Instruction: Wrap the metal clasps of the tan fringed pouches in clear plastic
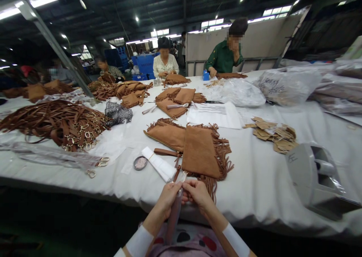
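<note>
My left hand [169, 197] is closed around a brown strap in a clear plastic sleeve [174, 213], which hangs down over the table's front edge. Beside it, the fingers of my right hand [196, 192] pinch the sleeve's upper end. Just beyond my hands lies a tan fringed pouch [200, 149], with its fringe to the right. It overlaps a second fringed pouch [166, 134], near which a bare wrist strap [165, 152] lies. To the left are a banded bundle of white plastic sleeves [158, 163] and a roll of tape [140, 162].
A heap of brown straps with metal clasps [68, 123] covers the left side. More pouches [175, 98] lie mid-table. On the right are cardboard tags [273, 132], a grey tape dispenser [313, 177] and plastic bags [285, 85]. Two co-workers sit across the table.
</note>
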Demonstrator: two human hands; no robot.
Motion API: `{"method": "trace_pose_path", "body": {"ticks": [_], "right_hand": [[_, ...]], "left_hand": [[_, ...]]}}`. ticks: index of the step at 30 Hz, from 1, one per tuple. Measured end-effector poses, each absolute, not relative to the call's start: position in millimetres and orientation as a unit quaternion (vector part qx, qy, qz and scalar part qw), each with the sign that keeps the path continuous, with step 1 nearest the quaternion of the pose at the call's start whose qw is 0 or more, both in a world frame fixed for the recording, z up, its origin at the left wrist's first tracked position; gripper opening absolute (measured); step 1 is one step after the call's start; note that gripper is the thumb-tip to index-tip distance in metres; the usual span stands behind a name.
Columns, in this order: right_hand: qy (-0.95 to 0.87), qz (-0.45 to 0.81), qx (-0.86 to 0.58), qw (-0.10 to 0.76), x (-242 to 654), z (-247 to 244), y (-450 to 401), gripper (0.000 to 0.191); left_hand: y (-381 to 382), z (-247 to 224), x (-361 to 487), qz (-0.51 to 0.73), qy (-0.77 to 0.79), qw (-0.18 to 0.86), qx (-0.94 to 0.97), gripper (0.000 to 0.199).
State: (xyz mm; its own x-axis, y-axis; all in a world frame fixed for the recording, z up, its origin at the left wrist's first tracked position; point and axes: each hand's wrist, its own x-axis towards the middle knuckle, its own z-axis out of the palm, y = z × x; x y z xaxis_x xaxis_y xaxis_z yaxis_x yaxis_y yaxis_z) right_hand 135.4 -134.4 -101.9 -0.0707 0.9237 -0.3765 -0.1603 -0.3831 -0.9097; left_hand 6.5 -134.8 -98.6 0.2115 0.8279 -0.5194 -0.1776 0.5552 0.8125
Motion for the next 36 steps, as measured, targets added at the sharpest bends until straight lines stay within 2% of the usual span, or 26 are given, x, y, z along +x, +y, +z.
{"method": "trace_pose_path", "body": {"ticks": [6, 12, 20, 25, 36], "right_hand": [[-0.36, 0.628, -0.552, 0.414, 131, -95, -131, 0.029], [-0.353, 0.635, -0.547, 0.416, 131, -98, -129, 0.032], [-0.359, 0.625, -0.559, 0.411, 130, -100, -126, 0.027], [-0.343, 0.619, -0.567, 0.421, 131, -106, -125, 0.029], [-0.347, 0.597, -0.587, 0.422, 129, -107, -120, 0.042]], "left_hand": [[-133, -99, 8, 0.378, 0.56, 0.635, 0.376, 0.04], [-136, -100, 13, 0.381, 0.59, 0.56, 0.44, 0.042], [-143, -88, 13, 0.385, 0.608, 0.47, 0.511, 0.038], [-149, -95, 18, 0.397, 0.603, 0.361, 0.59, 0.037], [-152, -102, 14, 0.21, 0.59, 0.187, 0.756, 0.041]]}}
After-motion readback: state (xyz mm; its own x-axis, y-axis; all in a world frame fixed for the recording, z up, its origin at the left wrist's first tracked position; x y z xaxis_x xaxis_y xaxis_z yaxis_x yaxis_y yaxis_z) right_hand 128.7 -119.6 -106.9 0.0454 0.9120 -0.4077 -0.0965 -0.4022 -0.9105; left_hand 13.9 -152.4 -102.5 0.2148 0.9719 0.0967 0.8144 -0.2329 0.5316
